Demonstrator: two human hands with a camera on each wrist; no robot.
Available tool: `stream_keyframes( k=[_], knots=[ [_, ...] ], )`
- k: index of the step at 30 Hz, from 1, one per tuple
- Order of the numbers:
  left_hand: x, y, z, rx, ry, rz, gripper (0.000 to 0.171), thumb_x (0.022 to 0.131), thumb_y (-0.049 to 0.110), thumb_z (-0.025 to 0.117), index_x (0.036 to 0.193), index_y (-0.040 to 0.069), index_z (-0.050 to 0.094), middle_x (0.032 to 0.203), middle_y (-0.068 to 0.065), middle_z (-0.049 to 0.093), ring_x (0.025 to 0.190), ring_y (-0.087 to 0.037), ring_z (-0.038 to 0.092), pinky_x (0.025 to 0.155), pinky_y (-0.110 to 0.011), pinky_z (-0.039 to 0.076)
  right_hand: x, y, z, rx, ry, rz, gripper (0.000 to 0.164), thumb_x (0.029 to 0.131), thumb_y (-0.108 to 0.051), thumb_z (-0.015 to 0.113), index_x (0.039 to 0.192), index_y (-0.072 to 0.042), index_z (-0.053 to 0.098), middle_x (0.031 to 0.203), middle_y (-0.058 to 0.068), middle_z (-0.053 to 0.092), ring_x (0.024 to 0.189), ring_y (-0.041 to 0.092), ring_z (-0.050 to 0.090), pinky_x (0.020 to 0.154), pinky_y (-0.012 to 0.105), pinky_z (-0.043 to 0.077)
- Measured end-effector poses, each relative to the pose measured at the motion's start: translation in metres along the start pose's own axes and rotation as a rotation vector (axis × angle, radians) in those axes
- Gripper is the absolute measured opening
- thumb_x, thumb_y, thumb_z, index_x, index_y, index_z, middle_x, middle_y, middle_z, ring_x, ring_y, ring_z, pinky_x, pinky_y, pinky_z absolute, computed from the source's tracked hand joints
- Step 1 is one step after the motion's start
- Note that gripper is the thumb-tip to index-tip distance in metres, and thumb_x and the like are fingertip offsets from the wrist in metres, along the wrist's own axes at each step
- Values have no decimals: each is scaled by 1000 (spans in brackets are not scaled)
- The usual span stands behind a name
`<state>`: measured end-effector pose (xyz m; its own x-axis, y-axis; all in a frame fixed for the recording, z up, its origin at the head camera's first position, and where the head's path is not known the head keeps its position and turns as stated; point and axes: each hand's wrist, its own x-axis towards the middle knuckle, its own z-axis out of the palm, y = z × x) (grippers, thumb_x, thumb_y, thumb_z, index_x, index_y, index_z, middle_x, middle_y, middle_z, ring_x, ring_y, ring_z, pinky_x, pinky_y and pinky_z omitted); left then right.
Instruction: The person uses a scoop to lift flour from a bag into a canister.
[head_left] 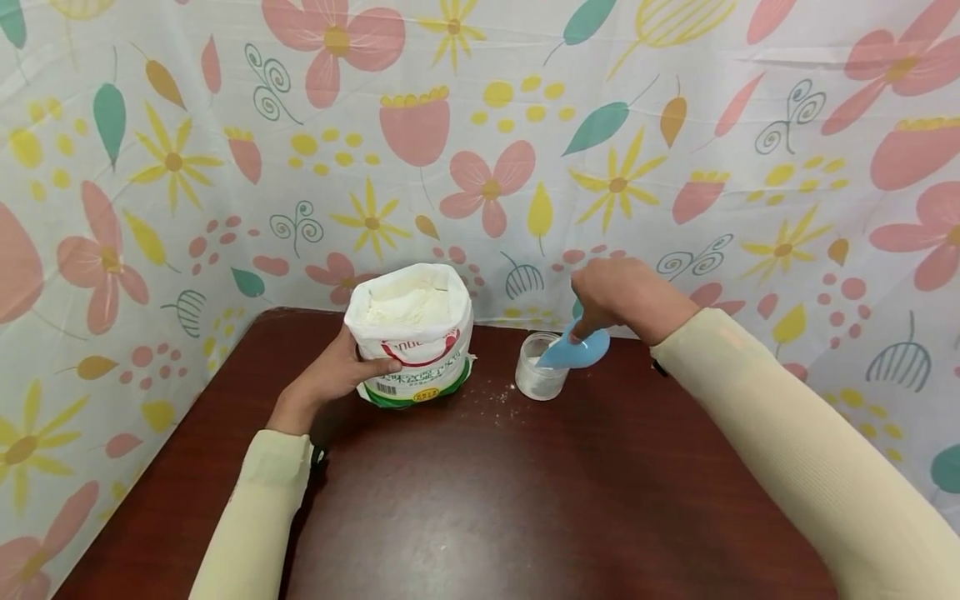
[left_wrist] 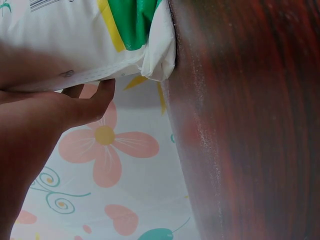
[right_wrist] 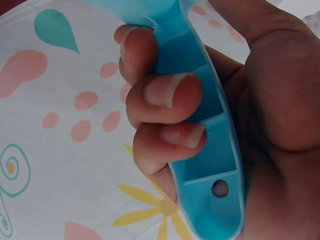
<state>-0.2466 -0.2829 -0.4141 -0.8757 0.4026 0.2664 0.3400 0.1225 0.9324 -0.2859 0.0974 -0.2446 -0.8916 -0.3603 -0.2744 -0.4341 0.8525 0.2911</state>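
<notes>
A white printed bag of flour (head_left: 408, 354) stands upright on the table, its top open on pale powder. My left hand (head_left: 330, 379) grips its left side, thumb across the front; in the left wrist view the fingers (left_wrist: 102, 100) touch the bag's side. My right hand (head_left: 611, 296) holds a light blue scoop (head_left: 581, 350), tilted with its tip in the mouth of a clear plastic jar (head_left: 542, 385). In the right wrist view several fingers curl round the scoop's hollow handle (right_wrist: 212, 145). Some white powder shows in the jar; its exact level cannot be made out.
Spilled powder (head_left: 498, 404) dots the dark red-brown table (head_left: 480, 500) between bag and jar. A floral cloth (head_left: 487, 108) hangs right behind the table's back edge and along its left side.
</notes>
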Motion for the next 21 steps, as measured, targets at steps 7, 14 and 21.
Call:
stream_keyframes(
  k=[7, 14, 21],
  knots=[
    [0, -12, -4, 43, 10, -3, 111, 88, 6, 86, 166, 37, 13, 153, -1, 51, 137, -27, 54, 116, -63, 40, 4, -8, -6, -8, -15, 15, 48, 79, -54, 91, 84, -13, 66, 89, 6, 72, 74, 23, 62, 66, 38, 49],
    [-1, -20, -5, 45, 6, -19, 113, 88, 6, 87, 165, 39, 12, 154, -1, 50, 136, -28, 54, 115, -63, 40, 6, -14, -8, -8, 9, 8, 51, 76, -54, 92, 100, -11, 77, 158, 18, 48, 126, 52, 54, 81, 54, 57],
    [3, -19, -4, 23, 9, -7, 111, 88, 5, 87, 165, 36, 13, 153, -4, 51, 136, -30, 55, 115, -65, 40, 5, -12, -13, -27, 23, 11, 64, 73, -53, 94, 117, -9, 78, 154, 16, 52, 122, 48, 58, 78, 51, 58]
  ],
)
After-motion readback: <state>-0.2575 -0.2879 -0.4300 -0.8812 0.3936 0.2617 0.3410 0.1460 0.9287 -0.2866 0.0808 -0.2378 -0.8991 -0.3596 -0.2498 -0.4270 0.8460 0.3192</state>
